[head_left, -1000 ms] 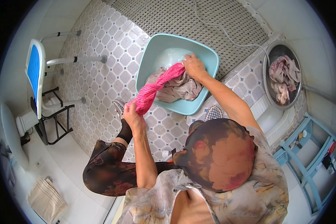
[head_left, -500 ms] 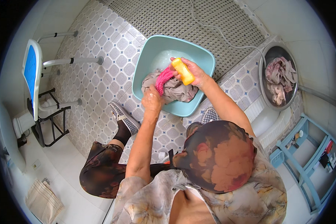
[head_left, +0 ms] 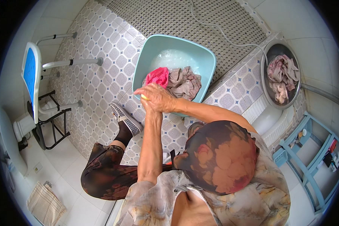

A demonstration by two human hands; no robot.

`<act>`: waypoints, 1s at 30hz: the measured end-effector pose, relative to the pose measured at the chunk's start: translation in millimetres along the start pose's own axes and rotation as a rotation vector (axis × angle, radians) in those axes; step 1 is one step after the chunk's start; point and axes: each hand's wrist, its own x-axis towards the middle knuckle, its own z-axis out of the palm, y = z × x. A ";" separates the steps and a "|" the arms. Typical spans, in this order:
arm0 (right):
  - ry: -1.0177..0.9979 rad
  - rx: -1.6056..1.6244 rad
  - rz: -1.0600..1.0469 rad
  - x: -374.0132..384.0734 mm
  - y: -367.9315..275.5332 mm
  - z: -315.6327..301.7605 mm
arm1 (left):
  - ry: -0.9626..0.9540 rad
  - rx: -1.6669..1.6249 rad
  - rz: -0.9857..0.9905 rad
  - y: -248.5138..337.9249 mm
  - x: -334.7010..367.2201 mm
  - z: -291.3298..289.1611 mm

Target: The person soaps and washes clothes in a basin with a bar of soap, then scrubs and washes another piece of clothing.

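Note:
In front of me my right hand is closed on a yellow bar of soap, of which only a small piece shows. It crosses over my left hand and hides most of its fingers. A bright pink cloth runs in under the two hands, where my left hand grips it. Both hands are at the near left rim of a light turquoise basin. Inside, a wet grey-brown garment is bunched beside the pink cloth, and soapy water fills the far part.
At the right stands a round metal bowl with crumpled clothes in it. A pale hose crosses the perforated mat. Left is a blue-padded seat on metal legs; a blue rack is at lower right.
My right hand has brought the soap down and left, over my left hand. The pink cloth now lies more bunched, and more of the soapy water shows.

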 end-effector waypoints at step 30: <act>-0.450 0.136 0.521 -20.3 88.4 -66.7 | 0.569 0.618 -0.138 52.2 -1.8 143.5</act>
